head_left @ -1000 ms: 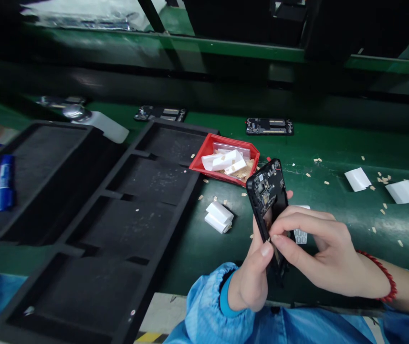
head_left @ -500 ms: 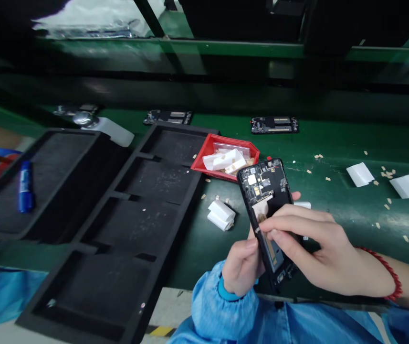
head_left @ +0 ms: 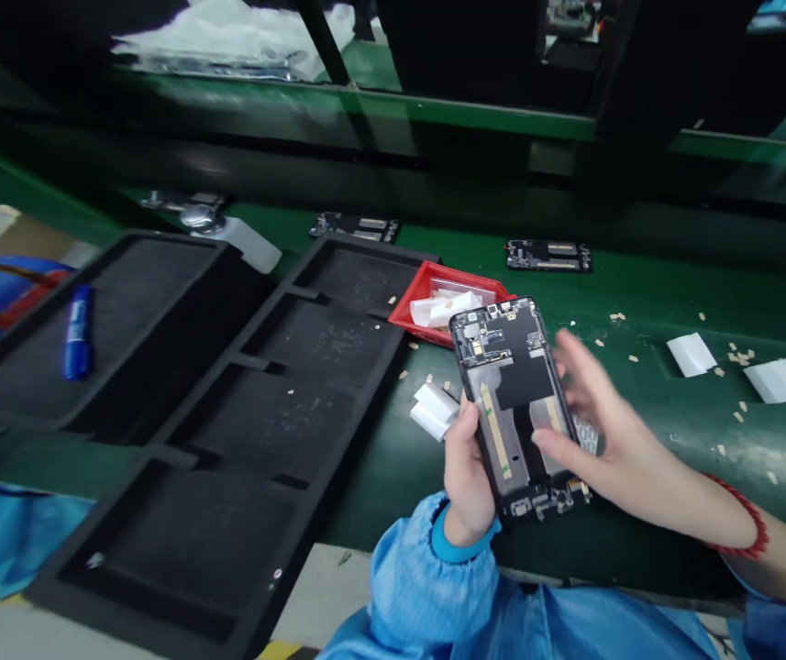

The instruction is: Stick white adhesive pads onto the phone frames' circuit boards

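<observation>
My left hand (head_left: 470, 472) is closed around the left edge of an opened phone (head_left: 526, 380). The phone's inside faces up, with a circuit board at the far end, a black sheet in the middle and two pale adhesive strips lower down. At the phone's right side is my right hand (head_left: 603, 431), its fingers apart and slightly blurred. The right thumb lies over the phone's lower right part; whether it touches is unclear. A whitish patterned piece (head_left: 586, 434) shows between the phone and my right palm.
Beyond the phone stands a red bin (head_left: 410, 307) of white papers. To the left lie a black compartment tray (head_left: 227, 458) and another dark tray with a blue marker (head_left: 77, 335). Phone assemblies (head_left: 549, 256) lie at the back; folded papers (head_left: 691, 355) and tan scraps are on the right.
My right fingers have left the strip on the phone's left side and moved to its right side, spreading apart. The phone now faces up more squarely. The whole view has shifted slightly.
</observation>
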The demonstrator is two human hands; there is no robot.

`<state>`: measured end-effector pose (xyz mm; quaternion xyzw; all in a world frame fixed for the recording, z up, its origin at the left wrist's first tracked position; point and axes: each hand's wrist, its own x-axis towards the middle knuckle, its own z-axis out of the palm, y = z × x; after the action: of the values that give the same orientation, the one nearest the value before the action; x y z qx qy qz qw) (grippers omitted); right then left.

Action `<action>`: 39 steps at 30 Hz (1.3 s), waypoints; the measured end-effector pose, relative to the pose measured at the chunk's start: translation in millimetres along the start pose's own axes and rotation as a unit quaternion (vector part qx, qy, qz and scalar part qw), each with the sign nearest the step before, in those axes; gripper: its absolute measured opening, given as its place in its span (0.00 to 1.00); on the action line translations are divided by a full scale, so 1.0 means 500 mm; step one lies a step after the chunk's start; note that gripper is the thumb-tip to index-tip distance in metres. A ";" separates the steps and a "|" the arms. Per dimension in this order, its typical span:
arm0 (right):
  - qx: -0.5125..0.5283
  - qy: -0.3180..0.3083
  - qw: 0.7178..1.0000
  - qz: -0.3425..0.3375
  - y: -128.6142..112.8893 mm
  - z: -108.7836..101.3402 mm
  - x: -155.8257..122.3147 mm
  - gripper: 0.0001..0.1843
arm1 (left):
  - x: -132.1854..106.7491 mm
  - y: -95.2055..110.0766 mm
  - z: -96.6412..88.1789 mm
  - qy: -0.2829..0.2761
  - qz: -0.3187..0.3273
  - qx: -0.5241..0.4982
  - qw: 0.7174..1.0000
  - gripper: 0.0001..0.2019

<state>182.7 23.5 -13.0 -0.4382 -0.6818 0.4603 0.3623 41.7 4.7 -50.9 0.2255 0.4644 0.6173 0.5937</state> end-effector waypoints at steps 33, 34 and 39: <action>-0.361 0.085 0.926 -0.063 0.149 -0.205 0.286 0.25 | 0.066 -0.042 -0.012 -0.015 0.102 0.054 0.993 0.20; -0.352 0.085 0.929 -0.080 0.144 -0.174 0.244 0.32 | 0.062 -0.040 -0.010 -0.002 0.111 0.043 0.993 0.23; -0.289 0.057 0.948 -0.118 0.114 -0.041 0.062 0.41 | 0.042 -0.020 -0.007 0.031 0.116 0.049 0.992 0.22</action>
<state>205.2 69.6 -57.4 -0.4664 -0.8105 0.1714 0.3102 40.0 22.3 -66.6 0.2870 0.4831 0.6652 0.4916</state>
